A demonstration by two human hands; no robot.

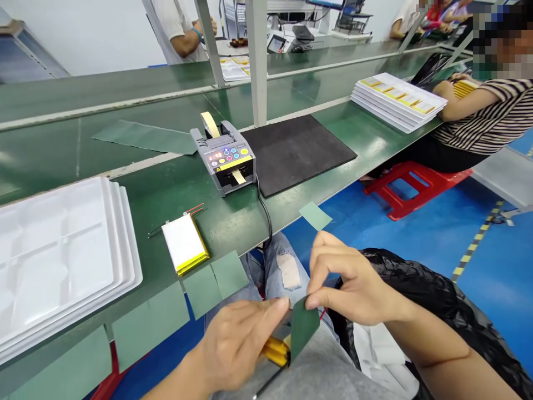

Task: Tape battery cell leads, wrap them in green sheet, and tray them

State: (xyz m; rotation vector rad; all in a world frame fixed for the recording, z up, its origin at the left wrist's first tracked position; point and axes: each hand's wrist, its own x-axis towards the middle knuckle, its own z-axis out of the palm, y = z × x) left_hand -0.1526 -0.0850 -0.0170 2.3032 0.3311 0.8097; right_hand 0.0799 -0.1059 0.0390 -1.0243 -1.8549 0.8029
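Over my lap, my left hand (235, 341) is closed around a yellow-wrapped battery pack (275, 352), mostly hidden by the fingers; a black wire trails below it. My right hand (352, 278) pinches the top corner of a dark green paper piece (303, 328) between thumb and finger. That piece stands against the end of the pack; whether it is stuck there I cannot tell. On the bench lies another battery pack (185, 243), white on top with yellow edges and thin wires. Several pale green paper pieces (152, 316) hang along the bench edge, and a smaller green square (315, 215) sits farther right.
A tape dispenser (227, 158) with its cable stands beside a black mat (303, 153). Stacked white trays (54, 244) are at left, more trays (397, 103) at far right near a seated co-worker (495, 116). A long green strip (145, 138) lies behind. A black bag (441, 311) is beside my right arm.
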